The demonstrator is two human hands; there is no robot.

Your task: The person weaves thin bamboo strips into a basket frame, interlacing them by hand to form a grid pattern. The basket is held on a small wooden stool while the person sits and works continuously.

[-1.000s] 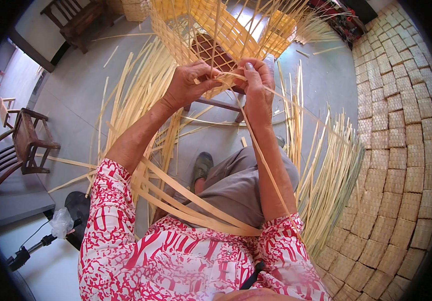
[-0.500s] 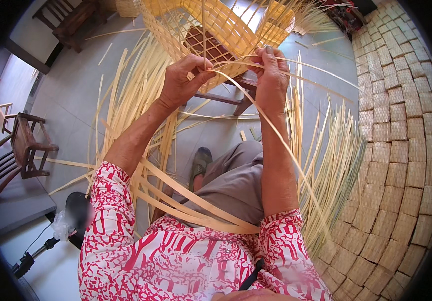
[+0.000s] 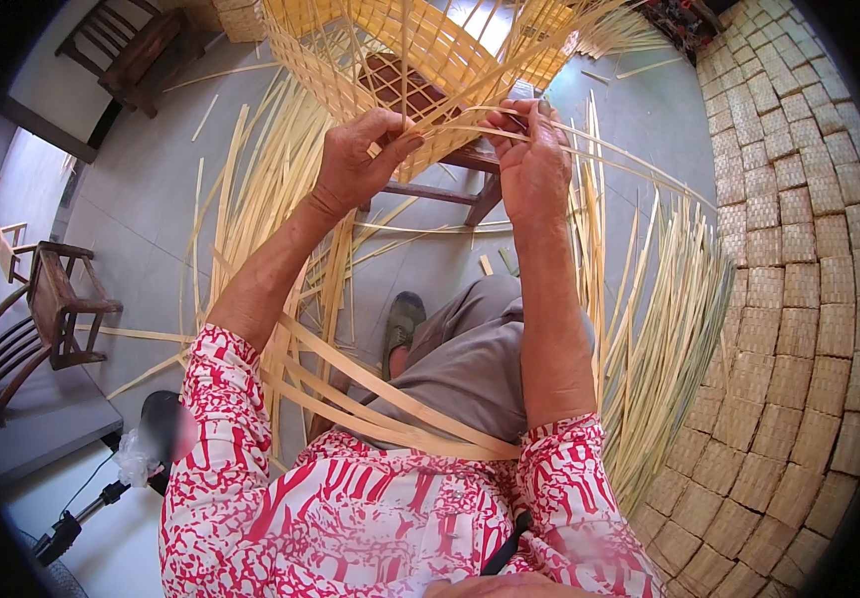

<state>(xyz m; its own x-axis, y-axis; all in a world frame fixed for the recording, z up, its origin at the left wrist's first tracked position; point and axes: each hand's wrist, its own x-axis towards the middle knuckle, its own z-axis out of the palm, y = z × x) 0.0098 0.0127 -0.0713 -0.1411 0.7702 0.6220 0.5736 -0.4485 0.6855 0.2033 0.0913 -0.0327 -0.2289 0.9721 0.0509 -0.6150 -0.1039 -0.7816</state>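
An unfinished bamboo basket [image 3: 450, 50] with open lattice sides and loose upright strips is in front of me. At its near edge my left hand [image 3: 362, 164] pinches a bamboo strip between thumb and fingertips, close to an upright strip. My right hand [image 3: 531, 164] is a short way to the right, its fingers closed on thin bamboo strips [image 3: 639, 171] that trail out past it to the right. Between the two hands these strips cross near the basket's corner. Exactly where the fingertips meet the weave is partly hidden.
The basket rests on a dark wooden stool [image 3: 485, 199]. Bamboo strips lie in piles on the floor at left [image 3: 260, 189] and right [image 3: 664, 329]; several wide strips [image 3: 380, 419] cross my lap. Stacked woven bundles [image 3: 779, 259] line the right. Wooden chairs [image 3: 56, 304] stand at left.
The long strip that curved down across my right forearm no longer hangs there; strips now run out to the right. My right hand has shifted slightly down and left, its fingers more curled.
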